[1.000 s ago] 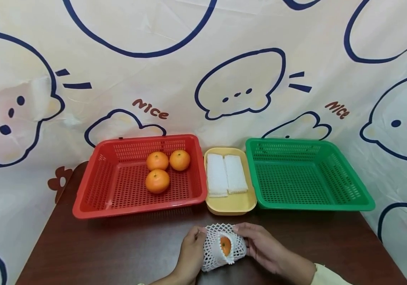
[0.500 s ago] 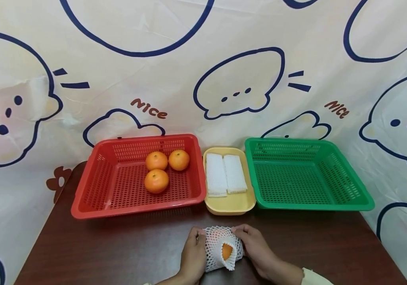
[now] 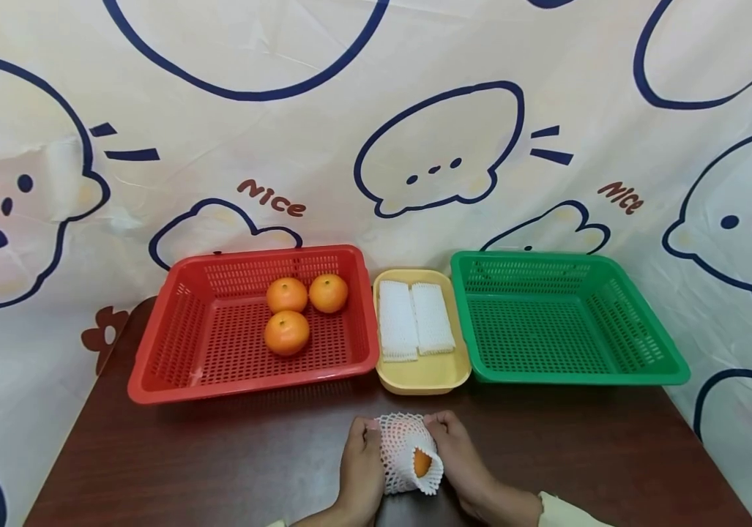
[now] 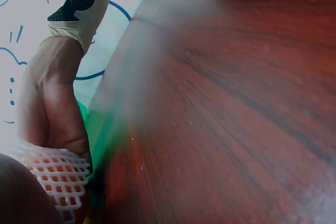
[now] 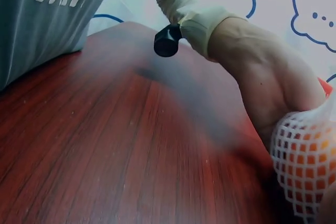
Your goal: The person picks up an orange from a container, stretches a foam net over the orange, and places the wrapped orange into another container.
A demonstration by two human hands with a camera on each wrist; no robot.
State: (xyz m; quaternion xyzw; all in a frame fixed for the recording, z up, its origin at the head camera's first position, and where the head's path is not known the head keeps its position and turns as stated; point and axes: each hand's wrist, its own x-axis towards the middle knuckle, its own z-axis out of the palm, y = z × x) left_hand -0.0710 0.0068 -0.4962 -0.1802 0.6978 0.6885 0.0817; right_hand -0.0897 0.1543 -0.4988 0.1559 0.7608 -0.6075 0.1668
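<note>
A white foam fruit net [image 3: 397, 446] wraps an orange [image 3: 422, 462] at the front middle of the table. Orange skin shows through the net's open end, which faces right and toward me, and faintly through the mesh. My left hand [image 3: 364, 468] grips the net's left side, thumb on top. On the other side my right hand [image 3: 458, 461] pinches the net's upper right edge between thumb and curled fingers. In the left wrist view the mesh [image 4: 60, 177] stretches over the fruit beside the right hand [image 4: 55, 106]. The right wrist view shows the left hand [image 5: 278, 82] against the netting [image 5: 304, 166].
Behind the hands stands a red basket [image 3: 250, 380] with three oranges [image 3: 286, 333]. A yellow tray [image 3: 423, 377] beside it holds two flat foam nets [image 3: 398, 322]. At right is a green basket [image 3: 567, 377]. The dark wooden table [image 3: 217, 454] meets a printed curtain [image 3: 323, 146].
The open end of the net has turned right and down, showing less of the orange. My right hand has moved left, closer to my left hand.
</note>
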